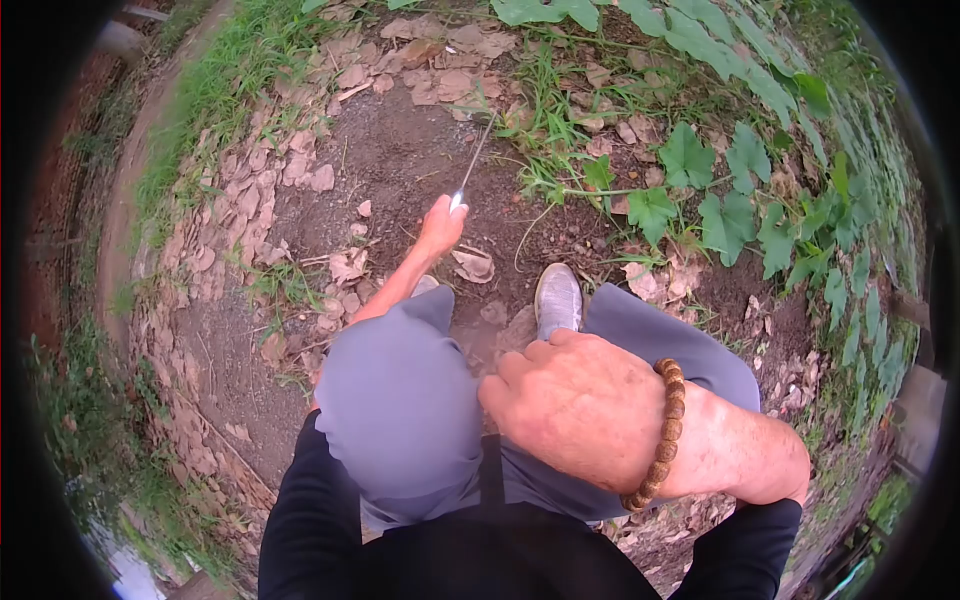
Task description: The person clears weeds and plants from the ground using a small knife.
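Note:
My left hand (441, 226) reaches forward past my left knee, low over the bare soil. It is closed around the whitish handle of a thin, long metal tool (474, 155), whose exact kind I cannot make out. The tool points away from me, its far end near a tuft of grass (540, 125). Close to the camera, my right hand (570, 400) hangs above my right leg with its back turned up. Its fingers are curled in, and whatever they may hold is hidden. A brown beaded bracelet (671, 430) circles the right wrist.
Broad-leaved green vines (728, 228) spread along the right side. Dry brown leaves (205, 230) litter the soil (390, 150) around me. Grass (225, 110) grows at the upper left. My grey shoe (558, 298) rests on the ground between the hands.

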{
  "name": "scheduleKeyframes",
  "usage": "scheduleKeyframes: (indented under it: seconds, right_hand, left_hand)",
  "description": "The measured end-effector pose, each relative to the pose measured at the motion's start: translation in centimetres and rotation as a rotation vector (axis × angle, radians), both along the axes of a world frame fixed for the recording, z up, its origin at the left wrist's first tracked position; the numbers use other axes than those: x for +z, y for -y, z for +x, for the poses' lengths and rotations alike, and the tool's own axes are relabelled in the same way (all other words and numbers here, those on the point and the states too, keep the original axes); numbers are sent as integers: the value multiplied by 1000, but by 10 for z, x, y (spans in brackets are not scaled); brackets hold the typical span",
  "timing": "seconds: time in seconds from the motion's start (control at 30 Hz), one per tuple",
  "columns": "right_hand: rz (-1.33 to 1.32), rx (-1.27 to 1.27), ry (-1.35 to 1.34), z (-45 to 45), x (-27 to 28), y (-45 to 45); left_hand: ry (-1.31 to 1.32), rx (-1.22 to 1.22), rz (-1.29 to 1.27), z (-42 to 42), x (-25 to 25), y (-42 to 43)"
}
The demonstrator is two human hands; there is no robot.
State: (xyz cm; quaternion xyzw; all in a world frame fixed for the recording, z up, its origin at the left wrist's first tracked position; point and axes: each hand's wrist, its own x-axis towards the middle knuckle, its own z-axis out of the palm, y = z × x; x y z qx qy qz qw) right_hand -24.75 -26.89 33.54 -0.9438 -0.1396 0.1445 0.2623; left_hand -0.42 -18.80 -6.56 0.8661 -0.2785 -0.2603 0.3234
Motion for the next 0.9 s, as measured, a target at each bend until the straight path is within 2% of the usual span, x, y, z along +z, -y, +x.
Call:
scheduleKeyframes:
  seconds: [0.2, 0.27, 0.3, 0.37, 0.47, 0.53, 0.67, 0.77, 0.9]
  right_hand:
    - [-6, -7, -27, -2, 2, 2]
    - [-6, -2, -21, -4, -1, 1]
    - [-11, 2, -13, -4, -2, 0]
    - [-15, 10, -9, -5, -1, -1]
    - [-21, 26, -12, -2, 1, -2]
    - [-28, 29, -23, 0, 1, -1]
    - [8, 10, -23, 2, -2, -2]
    - [-1, 4, -23, 3, 0, -2]
    - [-5, -1, -23, -1, -2, 0]
  left_hand:
    - [-82, 61, 98, -57, 19, -50]
    - [-5, 35, -71, -68, 8, -74]
    - [-3, 36, -69, -70, 9, -80]
    - [-107, 96, -67, -71, 21, -84]
    - [2, 78, -165, -56, 32, -68]
    - [-29, 66, -144, -35, 36, -44]
    - [-8, 17, -100, -10, 24, -3]
    - [-66, -14, -34, -25, 7, -26]
    - [-90, 46, -91, -52, -9, -68]
